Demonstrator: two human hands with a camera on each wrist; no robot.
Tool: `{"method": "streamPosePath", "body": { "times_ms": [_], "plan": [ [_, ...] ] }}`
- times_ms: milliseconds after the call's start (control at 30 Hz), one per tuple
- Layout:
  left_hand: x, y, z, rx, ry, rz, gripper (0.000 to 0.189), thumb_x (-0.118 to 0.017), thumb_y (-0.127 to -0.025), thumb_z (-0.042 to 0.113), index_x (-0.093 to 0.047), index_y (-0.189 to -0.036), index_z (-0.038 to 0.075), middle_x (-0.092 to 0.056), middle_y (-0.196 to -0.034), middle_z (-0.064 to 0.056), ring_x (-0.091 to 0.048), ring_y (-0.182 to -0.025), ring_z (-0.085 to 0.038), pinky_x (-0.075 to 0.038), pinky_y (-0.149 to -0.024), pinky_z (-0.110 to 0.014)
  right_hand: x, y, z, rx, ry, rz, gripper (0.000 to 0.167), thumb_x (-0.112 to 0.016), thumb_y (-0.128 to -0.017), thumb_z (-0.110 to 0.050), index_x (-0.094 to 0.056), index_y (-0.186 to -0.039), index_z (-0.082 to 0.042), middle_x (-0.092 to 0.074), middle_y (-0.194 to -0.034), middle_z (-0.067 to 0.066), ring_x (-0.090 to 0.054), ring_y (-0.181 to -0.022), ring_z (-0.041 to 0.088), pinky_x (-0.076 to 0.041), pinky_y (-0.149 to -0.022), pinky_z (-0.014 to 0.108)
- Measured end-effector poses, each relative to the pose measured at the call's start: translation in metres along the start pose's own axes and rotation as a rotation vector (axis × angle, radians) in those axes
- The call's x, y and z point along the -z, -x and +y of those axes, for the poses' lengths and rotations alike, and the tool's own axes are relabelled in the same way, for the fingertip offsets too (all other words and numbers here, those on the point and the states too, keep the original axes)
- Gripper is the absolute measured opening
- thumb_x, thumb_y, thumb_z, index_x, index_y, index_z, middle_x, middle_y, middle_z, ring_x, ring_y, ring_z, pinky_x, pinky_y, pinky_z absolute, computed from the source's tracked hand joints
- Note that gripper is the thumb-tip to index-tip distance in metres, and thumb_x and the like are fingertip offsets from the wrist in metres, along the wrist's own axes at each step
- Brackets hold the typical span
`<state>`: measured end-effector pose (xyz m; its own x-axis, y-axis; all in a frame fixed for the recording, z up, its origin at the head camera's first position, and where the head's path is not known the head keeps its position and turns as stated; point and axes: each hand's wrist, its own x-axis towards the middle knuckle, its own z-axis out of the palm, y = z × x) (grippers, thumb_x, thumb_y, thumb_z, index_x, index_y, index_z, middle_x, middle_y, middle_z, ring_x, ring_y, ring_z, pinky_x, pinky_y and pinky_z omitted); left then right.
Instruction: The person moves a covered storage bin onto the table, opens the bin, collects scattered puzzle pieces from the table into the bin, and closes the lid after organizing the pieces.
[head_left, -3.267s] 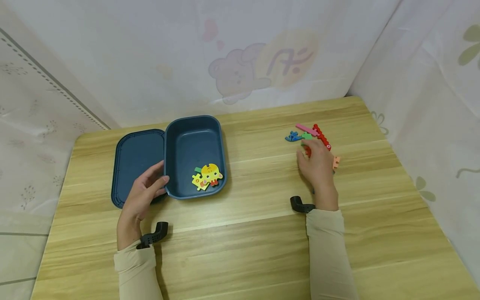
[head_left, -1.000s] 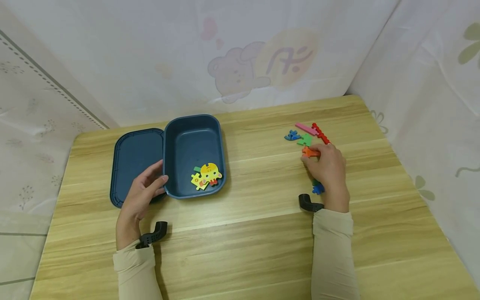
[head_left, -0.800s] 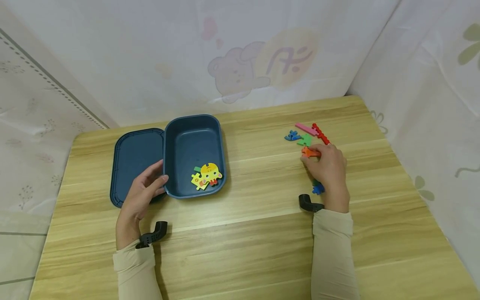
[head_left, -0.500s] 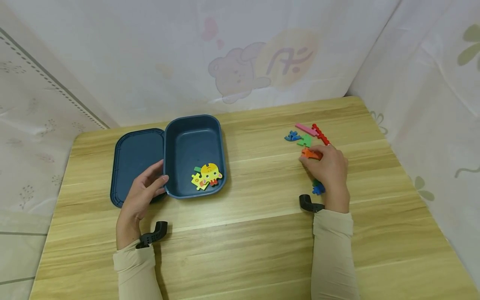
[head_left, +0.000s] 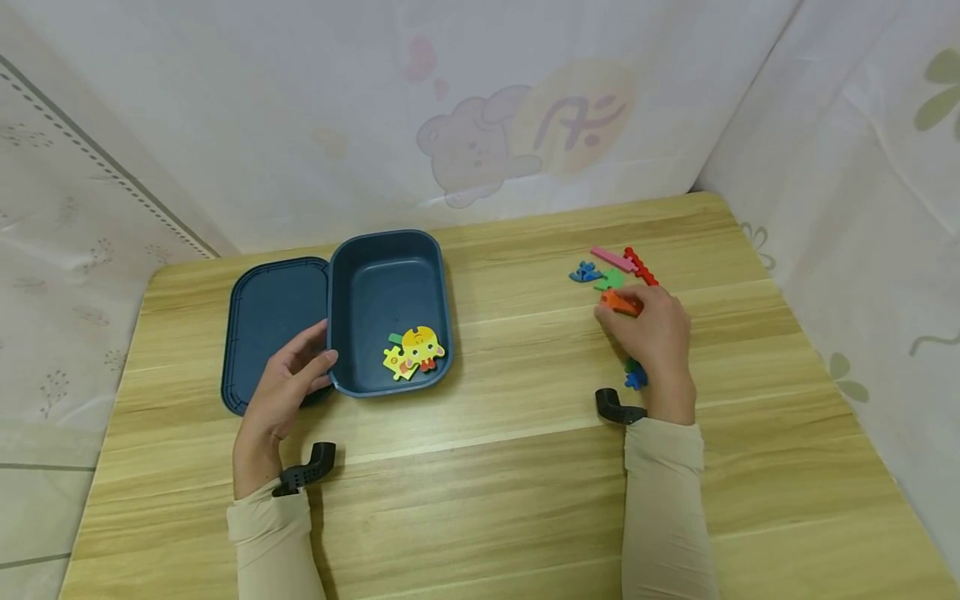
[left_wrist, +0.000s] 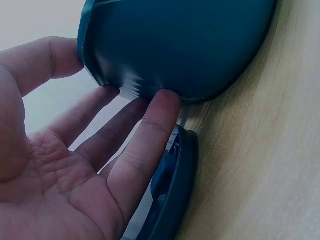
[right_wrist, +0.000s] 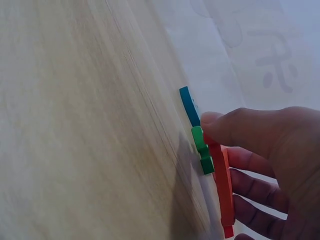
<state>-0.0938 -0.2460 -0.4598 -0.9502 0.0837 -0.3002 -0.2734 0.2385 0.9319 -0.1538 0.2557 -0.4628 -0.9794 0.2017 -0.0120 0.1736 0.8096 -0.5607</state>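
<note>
My left hand (head_left: 281,387) is at the left wall of a dark blue plastic box (head_left: 390,287), thumb on the rim and fingertips against the outer wall (left_wrist: 175,50). Inside the box, at its near right corner, lie yellow puzzle pieces (head_left: 422,348), one with an animal face, and a small green piece (head_left: 394,338). My right hand (head_left: 656,329) pinches an orange puzzle piece (head_left: 619,305) between thumb and fingers. In the right wrist view the orange piece (right_wrist: 223,187) stands close to a green puzzle piece (right_wrist: 202,150), with a blue piece (right_wrist: 189,106) beyond.
A blue lid (head_left: 273,325) lies left of the box, partly behind my left hand. Around my right hand are a pink strip (head_left: 611,258), a red wavy piece (head_left: 640,267), and a blue piece (head_left: 635,377) near the wrist. White patterned curtains (head_left: 315,125) border the wooden table (head_left: 480,500).
My right hand, earlier over the pieces, shifted right and nearer, and took hold of the orange piece. Just now it moved slightly left and away with it. The left hand stayed on the box.
</note>
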Motion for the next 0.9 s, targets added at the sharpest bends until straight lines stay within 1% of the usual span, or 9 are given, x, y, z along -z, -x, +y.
{"method": "streamPosePath", "body": {
  "times_ms": [200,333,467,600,767,900],
  "plan": [
    [-0.001,-0.001,0.000,0.006,-0.001,0.003,0.065,-0.058,-0.110,0.031,-0.033,-0.167,0.015,-0.042,-0.164,-0.017,-0.056,-0.122,0.004,-0.056,-0.091,-0.014,0.001,0.001,-0.002,-0.023,-0.050,0.010,0.056,-0.076,-0.096,-0.043,-0.070,-0.136,-0.005,-0.065,-0.139,0.024,-0.056,-0.125,0.047,-0.039,-0.107,0.061],
    [-0.001,0.000,0.000,0.006,-0.002,0.002,0.065,-0.058,-0.110,0.031,-0.033,-0.168,0.016,-0.042,-0.165,-0.017,-0.056,-0.121,0.004,-0.056,-0.091,-0.014,0.000,0.000,-0.003,-0.026,-0.047,0.004,0.056,-0.075,-0.097,-0.045,-0.069,-0.136,-0.005,-0.064,-0.140,0.024,-0.056,-0.129,0.047,-0.040,-0.109,0.062],
    [0.000,0.000,0.000,0.010,-0.003,-0.002,0.066,-0.058,-0.110,0.031,-0.031,-0.168,0.016,-0.041,-0.166,-0.017,-0.055,-0.121,0.004,-0.055,-0.091,-0.013,-0.002,-0.001,-0.006,-0.016,-0.037,0.003,0.056,-0.074,-0.097,-0.045,-0.069,-0.136,-0.005,-0.065,-0.141,0.024,-0.057,-0.130,0.047,-0.043,-0.108,0.062],
    [0.000,0.001,0.001,0.010,0.001,-0.003,0.066,-0.058,-0.110,0.031,-0.031,-0.168,0.016,-0.041,-0.166,-0.017,-0.055,-0.121,0.004,-0.055,-0.091,-0.013,-0.006,-0.001,-0.010,0.002,-0.045,0.012,0.053,-0.075,-0.097,-0.042,-0.071,-0.134,-0.005,-0.067,-0.140,0.022,-0.058,-0.130,0.046,-0.042,-0.107,0.063],
    [0.000,0.000,0.000,0.007,-0.002,-0.004,0.066,-0.058,-0.110,0.031,-0.031,-0.168,0.016,-0.041,-0.166,-0.018,-0.055,-0.121,0.003,-0.055,-0.091,-0.013,-0.009,-0.001,-0.017,0.036,-0.072,0.016,0.047,-0.076,-0.096,-0.036,-0.072,-0.131,-0.005,-0.067,-0.139,0.021,-0.061,-0.127,0.042,-0.046,-0.106,0.060],
    [0.000,-0.001,-0.001,0.001,-0.001,-0.003,0.066,-0.059,-0.110,0.032,-0.032,-0.168,0.015,-0.041,-0.166,-0.019,-0.056,-0.122,0.002,-0.056,-0.091,-0.014,-0.013,0.000,-0.022,0.044,-0.075,0.009,0.046,-0.076,-0.097,-0.037,-0.073,-0.132,-0.009,-0.067,-0.139,0.018,-0.062,-0.126,0.039,-0.048,-0.104,0.057]
  ]
}}
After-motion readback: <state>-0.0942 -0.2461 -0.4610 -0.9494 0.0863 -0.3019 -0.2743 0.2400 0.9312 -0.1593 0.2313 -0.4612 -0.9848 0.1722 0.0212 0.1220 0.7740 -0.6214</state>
